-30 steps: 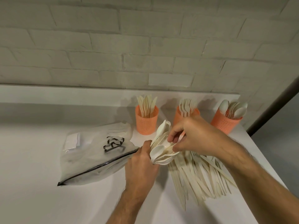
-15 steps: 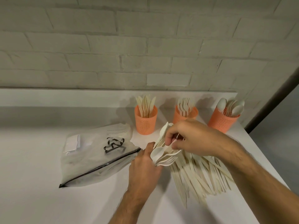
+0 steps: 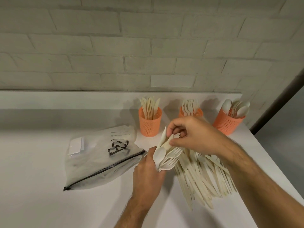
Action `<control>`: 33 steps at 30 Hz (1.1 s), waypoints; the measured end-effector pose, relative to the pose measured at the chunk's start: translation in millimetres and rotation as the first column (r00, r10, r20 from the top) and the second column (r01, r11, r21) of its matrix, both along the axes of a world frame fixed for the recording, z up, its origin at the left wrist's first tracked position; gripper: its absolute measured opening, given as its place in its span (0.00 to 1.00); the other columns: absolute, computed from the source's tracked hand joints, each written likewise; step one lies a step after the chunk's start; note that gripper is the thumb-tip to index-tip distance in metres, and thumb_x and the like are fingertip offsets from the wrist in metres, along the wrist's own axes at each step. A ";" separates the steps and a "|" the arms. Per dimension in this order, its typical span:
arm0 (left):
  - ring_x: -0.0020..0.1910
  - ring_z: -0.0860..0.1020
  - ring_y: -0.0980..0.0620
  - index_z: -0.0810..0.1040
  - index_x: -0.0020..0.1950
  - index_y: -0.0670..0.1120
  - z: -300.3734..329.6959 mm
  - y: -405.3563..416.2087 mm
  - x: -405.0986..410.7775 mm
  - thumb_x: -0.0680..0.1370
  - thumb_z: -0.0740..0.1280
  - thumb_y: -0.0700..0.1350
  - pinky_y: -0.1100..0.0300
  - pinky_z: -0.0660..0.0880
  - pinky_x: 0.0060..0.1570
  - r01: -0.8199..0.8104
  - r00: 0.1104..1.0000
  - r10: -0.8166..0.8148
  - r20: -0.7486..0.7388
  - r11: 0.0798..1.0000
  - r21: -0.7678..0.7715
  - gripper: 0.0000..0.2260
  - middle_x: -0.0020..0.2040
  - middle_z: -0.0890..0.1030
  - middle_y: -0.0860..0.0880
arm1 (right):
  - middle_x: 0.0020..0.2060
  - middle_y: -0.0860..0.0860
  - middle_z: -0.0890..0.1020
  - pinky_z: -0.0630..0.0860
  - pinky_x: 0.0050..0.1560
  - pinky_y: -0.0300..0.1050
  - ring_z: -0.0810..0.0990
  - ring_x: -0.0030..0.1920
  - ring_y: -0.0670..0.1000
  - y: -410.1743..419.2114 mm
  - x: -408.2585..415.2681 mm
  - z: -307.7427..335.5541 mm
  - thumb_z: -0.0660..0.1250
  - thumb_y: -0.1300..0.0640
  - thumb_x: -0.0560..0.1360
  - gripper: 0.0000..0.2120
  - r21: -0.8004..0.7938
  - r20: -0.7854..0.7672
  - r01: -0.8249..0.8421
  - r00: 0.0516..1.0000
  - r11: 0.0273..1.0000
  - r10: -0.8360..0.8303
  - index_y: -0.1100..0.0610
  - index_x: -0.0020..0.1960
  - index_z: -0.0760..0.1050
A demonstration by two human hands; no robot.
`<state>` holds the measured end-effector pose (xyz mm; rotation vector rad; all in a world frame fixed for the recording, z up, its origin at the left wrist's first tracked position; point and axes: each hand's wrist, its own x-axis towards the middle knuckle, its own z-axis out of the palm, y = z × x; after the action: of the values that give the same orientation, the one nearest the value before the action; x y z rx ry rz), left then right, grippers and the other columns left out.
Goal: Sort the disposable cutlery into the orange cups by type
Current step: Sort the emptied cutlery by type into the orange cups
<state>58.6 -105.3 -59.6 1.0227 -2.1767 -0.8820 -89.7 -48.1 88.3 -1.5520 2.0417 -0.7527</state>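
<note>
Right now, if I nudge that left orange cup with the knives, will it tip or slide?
The left orange cup probably tips fairly easily: the knives stand well above its rim. It looks like light perforated plastic, so a low nudge may slide it across the smooth white counter instead.

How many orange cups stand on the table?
3, in a row by the wall: left cup with knives, middle cup with forks, half hidden by the right hand, right cup with spoons.

Three cups (image 3: pixel 150 123) in row behind cutlery pile (image 3: pixel 202 175); bag (image 3: pixel 98 158) left of pile.
</note>
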 end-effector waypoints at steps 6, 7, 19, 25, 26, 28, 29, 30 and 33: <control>0.34 0.75 0.58 0.70 0.48 0.55 5.3 -5.4 2.0 0.73 0.72 0.48 0.68 0.67 0.31 0.031 0.992 -0.022 -0.128 0.997 0.072 0.11 0.34 0.76 0.58 | 0.45 0.52 0.85 0.82 0.51 0.45 0.84 0.46 0.52 -5.4 -5.7 -1.2 0.76 0.64 0.72 0.10 -0.215 0.367 0.096 0.930 0.972 -0.010 0.54 0.51 0.83; 0.33 0.74 0.60 0.69 0.46 0.55 5.9 -6.1 2.5 0.74 0.72 0.48 0.69 0.66 0.30 0.028 0.989 -0.016 -0.145 0.997 0.075 0.12 0.33 0.74 0.58 | 0.45 0.53 0.86 0.82 0.52 0.46 0.84 0.47 0.52 -7.1 -5.0 -3.5 0.75 0.64 0.73 0.09 -0.258 0.408 0.123 0.913 0.958 -0.008 0.55 0.51 0.83; 0.46 0.80 0.61 0.77 0.53 0.57 4.5 -19.9 -3.2 0.75 0.71 0.38 0.70 0.75 0.42 0.061 0.908 0.098 -0.406 0.930 0.362 0.15 0.46 0.82 0.61 | 0.48 0.59 0.86 0.83 0.52 0.50 0.86 0.51 0.59 -21.9 5.9 -0.1 0.64 0.71 0.79 0.12 -0.571 0.583 0.352 0.810 0.742 0.064 0.61 0.61 0.75; 0.32 0.77 0.60 0.79 0.52 0.50 -5.2 -22.0 -7.4 0.76 0.71 0.38 0.65 0.74 0.30 0.036 0.844 0.248 -0.476 0.859 0.511 0.09 0.36 0.82 0.56 | 0.47 0.58 0.84 0.83 0.51 0.49 0.84 0.50 0.53 -58.9 -30.3 32.2 0.63 0.70 0.80 0.11 -0.712 0.518 0.431 0.855 0.554 0.000 0.62 0.60 0.76; 0.31 0.77 0.60 0.80 0.51 0.50 -10.3 -20.8 -6.6 0.76 0.71 0.38 0.63 0.75 0.29 0.022 0.856 0.243 -0.457 0.865 0.501 0.08 0.34 0.82 0.57 | 0.47 0.59 0.84 0.83 0.52 0.50 0.85 0.49 0.53 -69.8 -35.4 26.5 0.63 0.70 0.79 0.11 -0.710 0.488 0.416 0.873 0.568 -0.028 0.62 0.60 0.76; 0.34 0.79 0.56 0.80 0.47 0.48 -19.1 -19.7 -4.6 0.76 0.70 0.36 0.56 0.76 0.32 -0.013 0.867 0.242 -0.436 0.885 0.466 0.07 0.35 0.82 0.55 | 0.47 0.58 0.84 0.83 0.53 0.54 0.85 0.48 0.51 -91.8 -44.3 9.6 0.64 0.70 0.79 0.11 -0.697 0.415 0.381 0.905 0.608 -0.091 0.60 0.59 0.77; 0.36 0.80 0.56 0.80 0.48 0.48 -23.3 -20.0 -3.8 0.75 0.70 0.35 0.59 0.77 0.35 -0.032 0.868 0.252 -0.428 0.889 0.457 0.07 0.37 0.83 0.55 | 0.46 0.57 0.84 0.83 0.53 0.56 0.86 0.48 0.51 -102.4 -48.6 0.2 0.64 0.69 0.79 0.12 -0.687 0.368 0.360 0.921 0.631 -0.126 0.58 0.58 0.78; 0.37 0.80 0.58 0.80 0.49 0.47 -26.5 -20.6 -3.2 0.75 0.70 0.35 0.66 0.75 0.36 -0.049 0.869 0.264 -0.419 0.887 0.458 0.08 0.37 0.83 0.55 | 0.46 0.55 0.85 0.83 0.53 0.56 0.86 0.48 0.51 -111.7 -52.7 -8.4 0.64 0.69 0.79 0.12 -0.674 0.322 0.343 0.933 0.655 -0.158 0.56 0.57 0.79; 0.34 0.77 0.60 0.80 0.49 0.40 -30.0 -22.9 -2.1 0.76 0.70 0.38 0.73 0.71 0.35 -0.070 0.884 0.275 -0.379 0.878 0.473 0.03 0.34 0.81 0.53 | 0.46 0.50 0.86 0.83 0.52 0.53 0.86 0.48 0.49 -132.9 -61.6 -30.6 0.66 0.66 0.78 0.13 -0.623 0.218 0.309 0.951 0.719 -0.220 0.51 0.57 0.80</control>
<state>56.5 -128.2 -89.6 1.0836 -1.5056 -1.4135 -151.3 -181.0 57.7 -1.4792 2.0314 -1.7924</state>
